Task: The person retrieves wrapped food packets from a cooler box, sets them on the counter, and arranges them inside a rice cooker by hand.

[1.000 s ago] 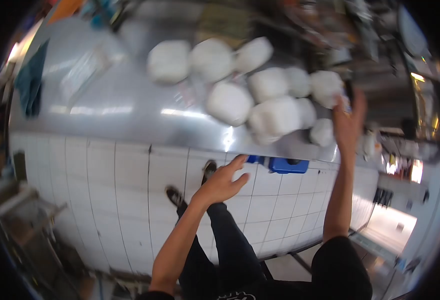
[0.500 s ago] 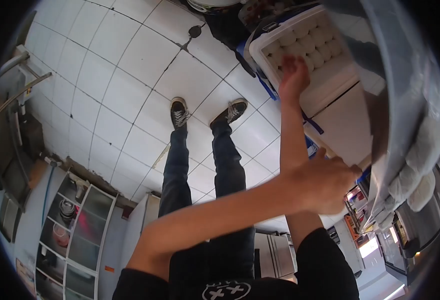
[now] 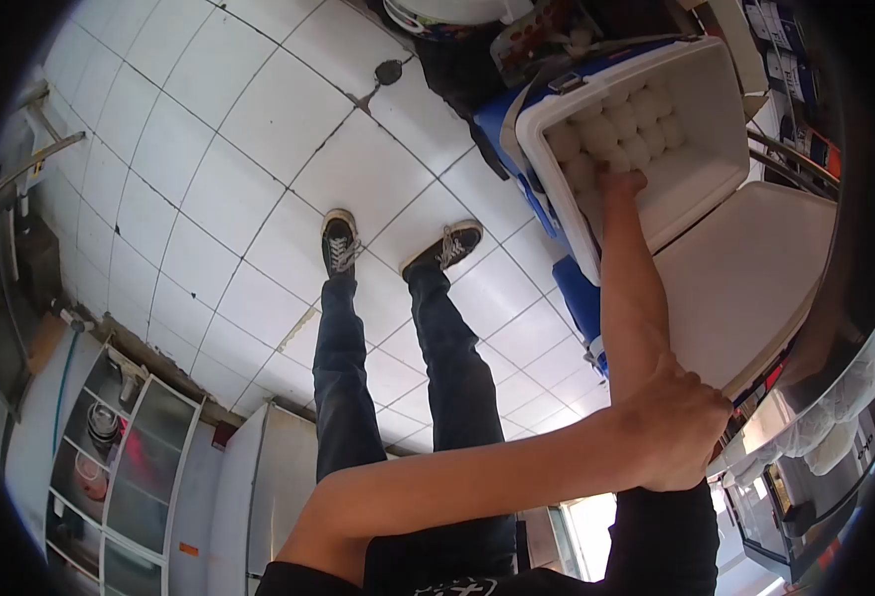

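Balls (image 3: 639, 152): white, rounded, packed close in rows, many touching, inside the cooler (image 3: 713, 104); they sit toward the picture's left of the opening, bare inner wall at right.
Right hand (image 3: 622, 183): down in the cooler at the near edge of the balls; fingers partly bent, tips against or just over them. Can't tell if it grips one.
Left hand (image 3: 671, 422): crossed over to the right arm (image 3: 634, 288), around the elbow; fingers curled, palm hidden. Can't tell how firm the hold is; no loose item shows in it.
Lid (image 3: 740, 283): folded back beside the cooler, opening unblocked.
Touch: light, judging by looks; balls seem soft enough to dent. Flat finger pads beat fingertips.
Spacing: tight rows, so a sideways shove likely shifts neighbours. Work straight down or up, one ball at a time.
Forearm: passes over the cooler rim; better kept off it, so the reach stays steady.
Stance: shoes (image 3: 339, 243) apart on floor tile (image 3: 343, 169), cooler off to the right; a step closer would probably cut the lean.
Risk: pressing one ball into the next, maybe making them stick. Contact under the fingers too small to see.
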### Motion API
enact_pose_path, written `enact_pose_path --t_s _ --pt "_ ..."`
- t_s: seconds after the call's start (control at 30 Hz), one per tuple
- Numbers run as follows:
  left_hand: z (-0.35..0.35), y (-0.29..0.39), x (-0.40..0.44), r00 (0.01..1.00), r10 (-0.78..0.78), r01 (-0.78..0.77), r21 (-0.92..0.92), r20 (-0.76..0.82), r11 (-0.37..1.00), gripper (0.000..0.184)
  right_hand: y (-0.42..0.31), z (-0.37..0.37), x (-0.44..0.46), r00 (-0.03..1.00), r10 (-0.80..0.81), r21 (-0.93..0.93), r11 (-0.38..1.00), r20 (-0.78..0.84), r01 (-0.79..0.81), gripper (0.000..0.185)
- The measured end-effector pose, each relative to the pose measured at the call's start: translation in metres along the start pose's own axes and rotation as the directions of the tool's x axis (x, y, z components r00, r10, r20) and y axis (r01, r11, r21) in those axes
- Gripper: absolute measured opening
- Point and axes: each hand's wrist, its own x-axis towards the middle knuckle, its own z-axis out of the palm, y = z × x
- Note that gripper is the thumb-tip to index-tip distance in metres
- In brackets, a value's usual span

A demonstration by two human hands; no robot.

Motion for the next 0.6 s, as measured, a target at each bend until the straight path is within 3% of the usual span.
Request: enact_pose_path --t_s 0.13,0.43,0.53,0.6 --pt "0.002 -0.005 -0.002 1.000 0.017 -0.017 -0.025 0.004 1.000 0.028 0.003 -0.005 0.014 1.000 0.009 0.006 1.000 -0.027 -0.009 0.057" --pt "-0.002 -0.005 0.000 0.997 0.075 -0.076 -0.057 -0.022 0.995 0.027 0.011 -0.014 0.021 0.989 -0.083 -0.316 0.941 0.125 0.119 0.059" --pt "-0.002 -0.005 0.001 0.999 0.052 -0.052 -0.077 0.006 0.996 0.026 0.015 -0.010 0.039 0.957 -0.202 -0.551 0.784 0.210 0.286 0.060" --pt "-0.003 -0.009 0.005 0.997 0.082 -0.082 -0.041 -0.018 0.996 0.025 0.013 -0.009 0.053 0.905 -0.288 -0.737 0.528 0.312 0.422 0.060"
